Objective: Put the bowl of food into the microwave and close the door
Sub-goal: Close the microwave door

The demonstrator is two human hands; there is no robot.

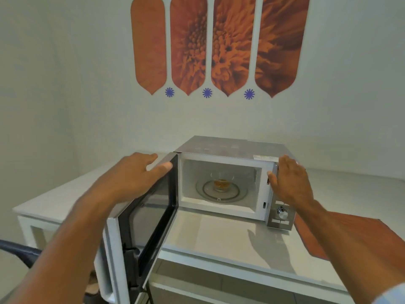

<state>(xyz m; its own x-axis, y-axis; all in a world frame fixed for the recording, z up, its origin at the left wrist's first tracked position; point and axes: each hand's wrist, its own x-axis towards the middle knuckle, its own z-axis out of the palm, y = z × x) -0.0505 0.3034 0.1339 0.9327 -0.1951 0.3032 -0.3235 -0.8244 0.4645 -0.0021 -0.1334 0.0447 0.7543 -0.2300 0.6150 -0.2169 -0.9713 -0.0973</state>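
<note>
A silver microwave point(232, 148) stands on a white counter point(214, 235). Its door point(142, 229) is swung wide open toward me on the left. Inside, a clear glass bowl of brownish food point(221, 184) sits in the middle of the glass turntable point(236, 194). My left hand point(135, 172) rests on the top edge of the open door, fingers spread over it. My right hand point(289, 183) lies flat against the microwave's right front, over the control panel, holding nothing.
A round knob and buttons point(281, 212) sit low on the control panel. An orange-brown mat point(324, 233) lies on the counter to the right. The wall behind carries orange flower panels point(219, 44). A dark chair back point(17, 249) shows at lower left.
</note>
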